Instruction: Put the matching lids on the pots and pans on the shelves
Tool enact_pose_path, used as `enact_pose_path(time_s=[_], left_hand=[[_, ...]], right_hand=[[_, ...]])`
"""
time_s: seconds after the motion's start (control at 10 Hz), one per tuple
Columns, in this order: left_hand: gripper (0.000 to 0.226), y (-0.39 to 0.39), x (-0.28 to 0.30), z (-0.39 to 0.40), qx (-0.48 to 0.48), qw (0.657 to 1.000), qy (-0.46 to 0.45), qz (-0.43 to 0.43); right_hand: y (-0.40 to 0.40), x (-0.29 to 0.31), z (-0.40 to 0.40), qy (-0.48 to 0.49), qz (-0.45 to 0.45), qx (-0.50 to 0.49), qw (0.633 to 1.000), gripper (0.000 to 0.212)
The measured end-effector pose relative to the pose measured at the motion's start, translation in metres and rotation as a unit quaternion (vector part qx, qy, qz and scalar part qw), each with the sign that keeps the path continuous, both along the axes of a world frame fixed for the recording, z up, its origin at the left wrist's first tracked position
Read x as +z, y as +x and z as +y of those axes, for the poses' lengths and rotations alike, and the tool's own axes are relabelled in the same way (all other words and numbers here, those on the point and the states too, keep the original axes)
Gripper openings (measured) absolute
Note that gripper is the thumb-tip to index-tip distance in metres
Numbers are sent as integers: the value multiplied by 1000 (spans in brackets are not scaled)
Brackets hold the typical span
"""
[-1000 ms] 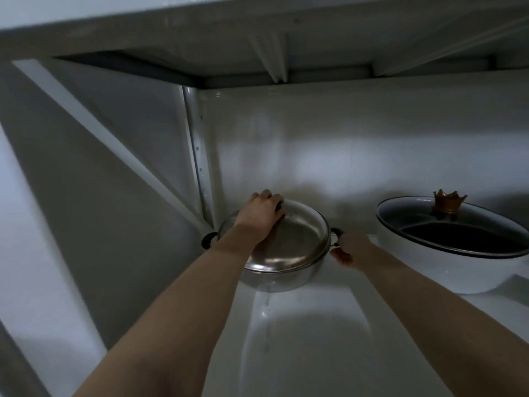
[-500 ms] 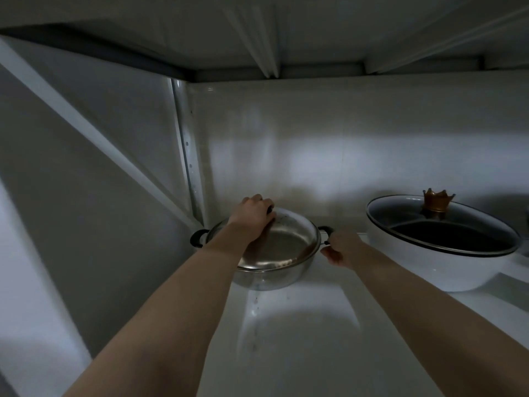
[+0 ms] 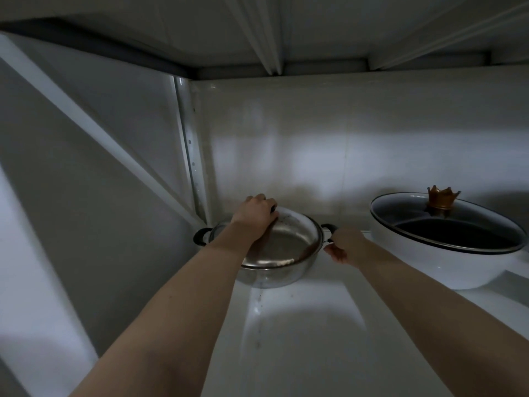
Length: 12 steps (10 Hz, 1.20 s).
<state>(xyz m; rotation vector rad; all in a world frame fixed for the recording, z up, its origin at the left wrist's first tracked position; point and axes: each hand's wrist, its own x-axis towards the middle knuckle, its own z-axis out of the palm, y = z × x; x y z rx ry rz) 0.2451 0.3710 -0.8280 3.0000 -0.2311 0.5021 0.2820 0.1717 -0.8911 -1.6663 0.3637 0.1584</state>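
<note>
Left hand [image 3: 255, 215] curled over knob of steel lid [image 3: 282, 244] (fingers closed); right hand [image 3: 345, 247] pinching steel pot [image 3: 272, 275] side handle, both forearms outstretched.

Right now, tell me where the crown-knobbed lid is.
In the head view the crown-knobbed lid sits on the white pan at the right of the shelf, right of the steel pot both hands are on.
</note>
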Motion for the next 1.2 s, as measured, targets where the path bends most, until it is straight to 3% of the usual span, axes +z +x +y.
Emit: enact_pose_path(time_s=[0.4, 0.9, 1.1, 1.2], left_hand=[[36, -3, -4, 2, -6, 998, -66, -1], [45, -8, -3, 3, 3, 997, -71, 15], [51, -15, 12, 8, 18, 997, -32, 63], [59, -19, 21, 14, 76, 996, -17, 47]], right_hand=[[1, 2, 0, -8, 4, 6, 1000, 37], [-10, 5, 2, -25, -3, 7, 1000, 38], [-25, 21, 0, -95, 12, 21, 995, 16], [-34, 33, -6, -135, -14, 16, 991, 11]])
